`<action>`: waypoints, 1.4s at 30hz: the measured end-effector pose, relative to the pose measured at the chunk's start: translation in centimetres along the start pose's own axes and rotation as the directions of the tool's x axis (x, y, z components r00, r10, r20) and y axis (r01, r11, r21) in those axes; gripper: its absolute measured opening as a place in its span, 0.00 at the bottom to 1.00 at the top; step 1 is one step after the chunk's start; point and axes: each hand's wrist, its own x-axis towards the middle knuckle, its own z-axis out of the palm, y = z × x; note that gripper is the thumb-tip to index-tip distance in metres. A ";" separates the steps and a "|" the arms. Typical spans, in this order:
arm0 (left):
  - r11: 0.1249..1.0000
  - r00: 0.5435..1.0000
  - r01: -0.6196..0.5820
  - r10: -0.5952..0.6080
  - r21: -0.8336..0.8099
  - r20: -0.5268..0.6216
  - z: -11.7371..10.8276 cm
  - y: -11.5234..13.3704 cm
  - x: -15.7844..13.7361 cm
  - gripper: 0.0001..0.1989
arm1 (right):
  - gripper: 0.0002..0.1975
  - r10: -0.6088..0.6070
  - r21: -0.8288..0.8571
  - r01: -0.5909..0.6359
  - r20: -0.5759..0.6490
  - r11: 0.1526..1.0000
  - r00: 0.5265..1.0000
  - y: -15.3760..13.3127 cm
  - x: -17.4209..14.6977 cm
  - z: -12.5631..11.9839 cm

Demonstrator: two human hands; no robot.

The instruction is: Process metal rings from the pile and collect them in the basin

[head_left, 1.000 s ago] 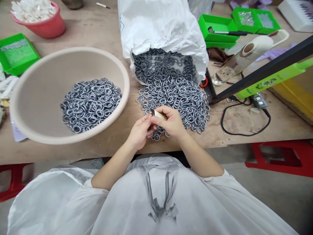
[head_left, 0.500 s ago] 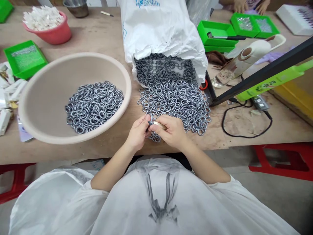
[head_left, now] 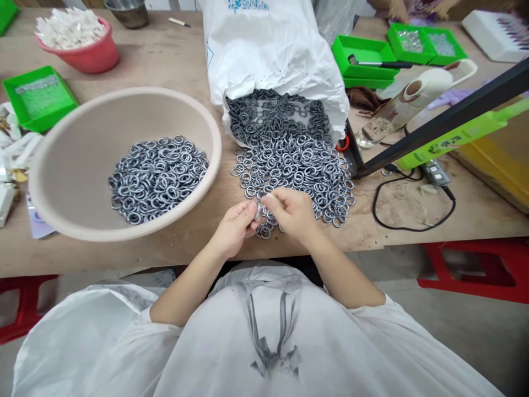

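Note:
My left hand [head_left: 235, 226] pinches a grey ring [head_left: 257, 211] between thumb and fingers, just above the front of the ring pile [head_left: 289, 171]. Close beside it, my right hand [head_left: 291, 212] is closed around a small knife, which the fingers now hide almost entirely; only a dark bit shows near the thumb tip. The pile spills out of a white sack [head_left: 273, 49] lying on its side. To the left stands a wide beige basin [head_left: 74, 149] with many similar rings [head_left: 161, 176] heaped in it.
A black stand with a slanted bar [head_left: 438, 121] rises right of the pile, near a bottle [head_left: 392, 113] and a black cable [head_left: 376, 204]. Green trays [head_left: 363, 49] sit behind. A red bowl [head_left: 93, 52] of white pieces stands back left. Another person's hands [head_left: 399, 10] show at the top right.
The knife's blade was against the work at my left fingertips; my right hand has since turned and drawn slightly away, hiding the knife. The ring in my left hand now shows.

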 end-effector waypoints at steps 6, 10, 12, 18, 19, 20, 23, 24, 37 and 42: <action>0.998 0.999 0.054 -0.054 0.036 -0.006 -2.0 -1.1 -0.9 0.20 | 0.17 0.145 -0.328 -0.116 0.064 0.938 0.987 1.5 3.9 2.0; 0.999 0.989 0.032 -0.028 0.021 -0.143 -3.5 -0.8 -0.9 0.17 | 0.16 0.094 -0.451 0.003 0.194 0.892 0.976 0.7 5.3 3.9; 0.999 0.975 0.051 -0.052 -0.012 -0.218 -4.1 -0.4 -1.0 0.18 | 0.14 0.100 -0.467 0.013 0.217 0.884 0.971 0.8 5.8 4.4; 0.987 0.943 0.078 -0.119 -0.143 -0.311 -4.5 -0.2 -0.1 0.13 | 0.07 0.118 -0.022 -0.116 0.173 0.993 0.978 1.6 5.8 3.8; 0.986 0.945 0.079 -0.120 -0.145 -0.303 -4.2 -0.2 0.2 0.15 | 0.08 0.113 0.171 -0.146 0.191 0.974 0.975 1.6 5.4 3.6; 0.986 0.954 0.084 -0.121 -0.142 -0.275 -3.9 -0.3 0.5 0.17 | 0.10 0.101 0.363 -0.176 0.218 0.915 0.971 1.4 5.0 3.5; 0.982 0.983 0.134 -0.148 -0.135 -0.104 -2.5 -0.2 1.1 0.24 | 0.16 0.063 0.720 -0.252 0.280 0.646 0.958 0.6 3.4 3.5; 0.978 0.986 0.154 -0.162 -0.141 -0.046 -2.1 -0.1 1.2 0.25 | 0.18 0.067 0.766 -0.269 0.284 0.584 0.956 0.3 2.9 3.5; 0.996 0.997 0.008 -0.015 -0.087 -0.073 0.6 0.0 1.3 0.23 | 0.15 0.074 0.545 -0.026 -0.066 0.838 0.995 -0.3 0.5 1.5; 0.997 0.991 -0.047 0.039 -0.060 -0.128 0.5 0.3 1.4 0.23 | 0.16 -0.191 0.207 0.186 0.004 0.960 0.982 -0.7 -0.6 0.0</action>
